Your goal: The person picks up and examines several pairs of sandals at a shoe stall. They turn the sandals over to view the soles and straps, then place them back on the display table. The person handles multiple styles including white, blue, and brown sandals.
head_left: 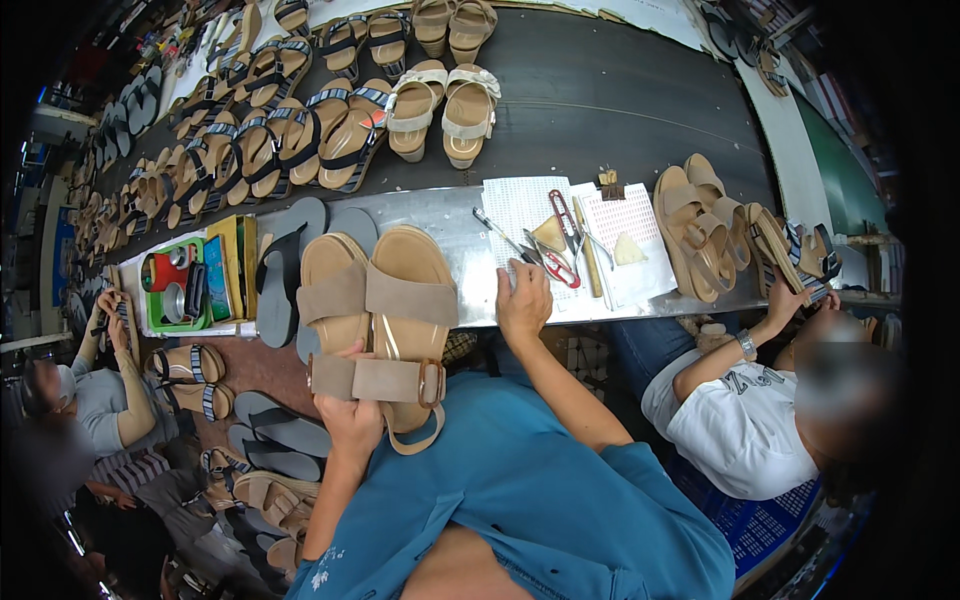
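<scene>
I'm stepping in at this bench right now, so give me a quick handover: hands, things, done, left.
Left hand: grips a pair of tan suede strap sandals at the buckle straps.
Right hand: rests at the metal bench edge, fingers on a metal tool, beside red-handled scissors on white mesh mats.
Done: finished sandals line the dark conveyor belt.
Left: the held pair is not yet set down.
</scene>
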The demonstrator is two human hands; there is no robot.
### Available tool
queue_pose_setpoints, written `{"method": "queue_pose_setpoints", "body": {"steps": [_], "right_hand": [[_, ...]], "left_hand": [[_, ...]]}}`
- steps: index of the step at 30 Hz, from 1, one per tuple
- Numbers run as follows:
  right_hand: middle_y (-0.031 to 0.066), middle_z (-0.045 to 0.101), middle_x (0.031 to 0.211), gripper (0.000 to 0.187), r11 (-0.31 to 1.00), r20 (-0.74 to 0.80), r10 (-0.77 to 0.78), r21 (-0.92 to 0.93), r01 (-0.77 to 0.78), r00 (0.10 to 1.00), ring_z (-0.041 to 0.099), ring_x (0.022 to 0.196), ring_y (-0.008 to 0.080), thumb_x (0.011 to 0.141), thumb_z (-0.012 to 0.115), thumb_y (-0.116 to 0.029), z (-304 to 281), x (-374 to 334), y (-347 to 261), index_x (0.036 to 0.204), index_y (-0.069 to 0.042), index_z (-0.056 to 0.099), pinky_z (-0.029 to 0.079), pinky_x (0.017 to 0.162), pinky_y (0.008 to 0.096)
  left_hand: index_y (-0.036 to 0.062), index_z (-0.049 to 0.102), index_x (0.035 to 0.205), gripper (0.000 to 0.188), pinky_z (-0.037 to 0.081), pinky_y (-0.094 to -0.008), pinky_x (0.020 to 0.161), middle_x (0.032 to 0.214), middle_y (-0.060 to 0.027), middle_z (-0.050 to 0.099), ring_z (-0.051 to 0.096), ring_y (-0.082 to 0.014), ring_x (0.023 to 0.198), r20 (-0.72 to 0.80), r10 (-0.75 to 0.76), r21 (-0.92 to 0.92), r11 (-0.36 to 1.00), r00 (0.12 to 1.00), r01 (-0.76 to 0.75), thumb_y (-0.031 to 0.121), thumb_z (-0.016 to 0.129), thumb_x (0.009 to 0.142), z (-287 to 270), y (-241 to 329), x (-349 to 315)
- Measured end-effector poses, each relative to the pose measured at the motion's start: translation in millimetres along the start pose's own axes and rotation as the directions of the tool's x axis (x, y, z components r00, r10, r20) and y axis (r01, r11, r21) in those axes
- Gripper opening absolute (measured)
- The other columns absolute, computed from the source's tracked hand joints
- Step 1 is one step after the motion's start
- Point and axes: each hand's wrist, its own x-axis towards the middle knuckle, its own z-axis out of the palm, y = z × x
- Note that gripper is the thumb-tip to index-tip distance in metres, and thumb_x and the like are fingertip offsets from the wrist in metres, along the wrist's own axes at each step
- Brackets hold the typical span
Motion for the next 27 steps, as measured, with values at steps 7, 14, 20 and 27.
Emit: {"method": "queue_pose_setpoints", "body": {"steps": [7, 14, 20, 27], "right_hand": [[0.0078, 0.059, 0.095, 0.017, 0.997, -0.04, 0.059, 0.057, -0.056, 0.997, 0.059, 0.092, 0.0298, 0.087, 0.067, -0.022, 2, 0, -3, 0.098, -0.008, 0.07, 0.046, 0.078, 0.0429], [0.0079, 0.06, 0.096, 0.017, 0.997, -0.013, 0.068, 0.036, -0.068, 0.998, 0.058, 0.095, 0.0301, 0.086, 0.069, -0.024, -4, -3, -11, 0.094, -0.008, 0.069, 0.045, 0.08, 0.042], [0.0047, 0.059, 0.096, 0.014, 0.998, -0.071, 0.044, 0.041, -0.041, 0.996, 0.059, 0.093, 0.0271, 0.085, 0.07, -0.023, 2, -5, -3, 0.094, -0.012, 0.069, 0.044, 0.078, 0.0415], [0.0071, 0.06, 0.091, 0.013, 0.993, -0.039, 0.092, 0.081, -0.089, 0.995, 0.06, 0.086, 0.0304, 0.082, 0.071, -0.021, -2, -2, 1, 0.089, -0.01, 0.07, 0.047, 0.072, 0.0428]], "left_hand": [[-0.0043, 0.068, 0.087, 0.012, 0.049, -0.0415, 0.09, 0.093, -0.0174, 0.069, 0.065, -0.0345, 0.103, 0.02, 0.065, 0.045, 0.997, 0.998, -0.066, -0.001, 0.06, 0.078, -11, -3, -2], [-0.0044, 0.067, 0.087, 0.011, 0.048, -0.0421, 0.091, 0.094, -0.0173, 0.069, 0.065, -0.0343, 0.104, 0.025, 0.077, 0.029, 0.997, 0.997, -0.078, -0.001, 0.061, 0.078, -15, -9, -2], [-0.0046, 0.068, 0.087, 0.011, 0.048, -0.0418, 0.091, 0.096, -0.0183, 0.069, 0.064, -0.0337, 0.105, 0.017, 0.053, 0.005, 0.999, 0.998, -0.053, 0.0, 0.063, 0.078, -16, -8, -1], [-0.005, 0.068, 0.087, 0.01, 0.048, -0.0415, 0.092, 0.098, -0.0185, 0.069, 0.065, -0.0333, 0.105, -0.006, 0.028, -0.005, 1.0, 1.0, -0.028, 0.001, 0.064, 0.079, -19, -13, -5]]}}
